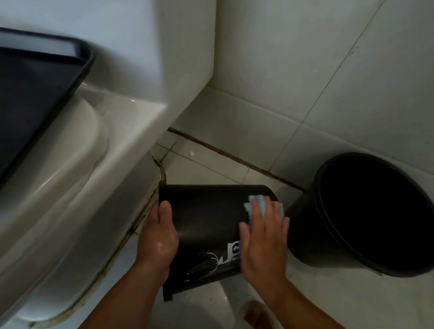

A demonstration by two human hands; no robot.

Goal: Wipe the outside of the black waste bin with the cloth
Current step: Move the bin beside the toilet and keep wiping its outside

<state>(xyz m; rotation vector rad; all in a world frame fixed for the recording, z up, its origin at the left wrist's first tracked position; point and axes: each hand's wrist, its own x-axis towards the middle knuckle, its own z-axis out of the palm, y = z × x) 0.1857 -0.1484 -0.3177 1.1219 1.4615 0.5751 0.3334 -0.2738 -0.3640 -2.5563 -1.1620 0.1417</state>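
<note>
Black waste bin (209,224) lies tipped on the floor (200,163) beside the toilet (59,201), my left hand (159,235) gripping its rim, my right hand (265,240) pressing the cloth (254,205) flat against its side.

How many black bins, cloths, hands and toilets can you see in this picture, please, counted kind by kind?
Black bins: 2, one held on its side and one standing by the wall
Cloths: 1, light blue, under the right hand
Hands: 2, with the left hand gripping the tipped bin's rim
Toilets: 1
Total: 6
</note>
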